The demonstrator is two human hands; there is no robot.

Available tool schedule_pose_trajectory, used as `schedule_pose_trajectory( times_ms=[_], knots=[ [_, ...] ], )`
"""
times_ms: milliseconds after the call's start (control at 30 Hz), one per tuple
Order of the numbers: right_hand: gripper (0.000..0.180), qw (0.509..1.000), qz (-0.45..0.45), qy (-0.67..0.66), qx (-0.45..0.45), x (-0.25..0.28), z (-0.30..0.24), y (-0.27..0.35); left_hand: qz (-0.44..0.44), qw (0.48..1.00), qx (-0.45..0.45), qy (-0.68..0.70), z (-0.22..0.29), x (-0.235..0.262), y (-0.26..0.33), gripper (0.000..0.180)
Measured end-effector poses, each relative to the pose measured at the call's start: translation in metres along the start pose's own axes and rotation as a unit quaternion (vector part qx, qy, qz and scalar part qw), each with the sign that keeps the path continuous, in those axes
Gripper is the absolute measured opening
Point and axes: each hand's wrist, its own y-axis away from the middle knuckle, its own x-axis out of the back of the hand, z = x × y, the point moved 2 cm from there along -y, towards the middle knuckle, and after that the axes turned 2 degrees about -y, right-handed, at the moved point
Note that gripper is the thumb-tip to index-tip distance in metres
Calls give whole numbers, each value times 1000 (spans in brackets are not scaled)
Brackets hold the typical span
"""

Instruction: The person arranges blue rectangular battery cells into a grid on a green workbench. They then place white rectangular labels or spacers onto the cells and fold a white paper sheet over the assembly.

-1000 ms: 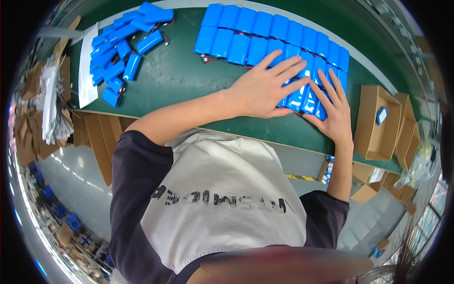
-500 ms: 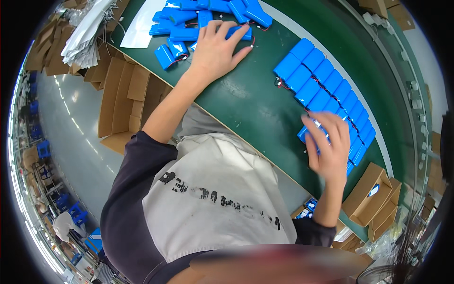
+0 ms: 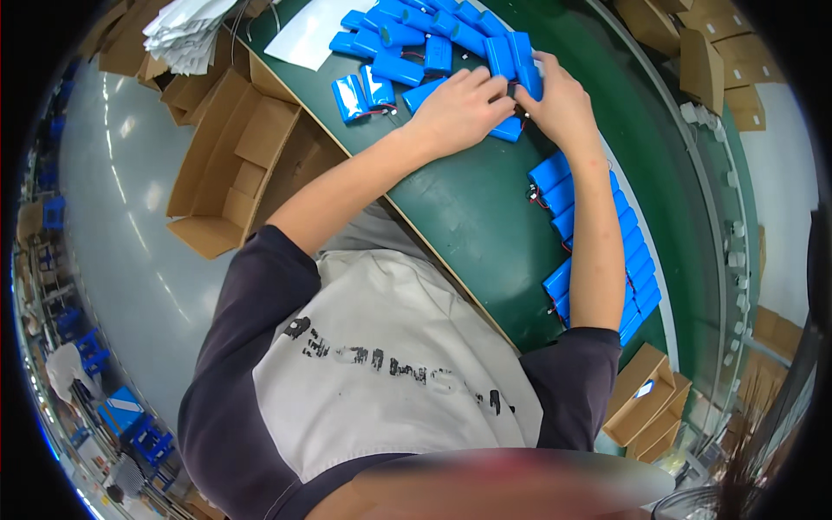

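Observation:
Blue shrink-wrapped battery packs with thin leads lie in a loose pile [image 3: 401, 35] at the far side of the green table. My right hand [image 3: 562, 102] grips one battery pack [image 3: 525, 65] between thumb and fingers at the pile's right edge. Beside it, my left hand [image 3: 461, 111] is closed, fingers bent down among the packs; what they hold is hidden. One battery pack [image 3: 506, 130] shows partly from under the left hand. Partly behind my right forearm, more packs stand in neat rows [image 3: 637, 260] on the right.
The green table [image 3: 451, 208] has a pale strip along its far right edge. An open cardboard box [image 3: 217, 173] stands left of the table, and small cardboard trays [image 3: 641, 394] sit at the lower right. White papers [image 3: 186, 35] hang at the upper left.
My right hand has moved from the neat rows up to the loose pile and gripped a battery pack. My left hand has shifted right along the pile and its fingers have closed.

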Motion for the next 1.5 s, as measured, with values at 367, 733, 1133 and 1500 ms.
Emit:
schedule_pose_trajectory(
  times_ms=[367, 733, 1133, 1500],
  knots=[
    [43, 995, -51, 2, -80, 32, 45, -20, -79, 967, -46, 240, 23, 7, 9, 36],
    [47, 979, -151, -122, 61, 11, 43, -34, -86, 995, 25, -37, -45, -24, -39, 48],
    [68, 979, -130, -139, 73, 40, 46, 20, -100, 988, -22, 119, -39, -40, -38, 63],
    [80, 990, -132, -38, -3, 42, 36, 24, -130, 966, -69, 212, -67, -57, -71, 64]
  ],
)
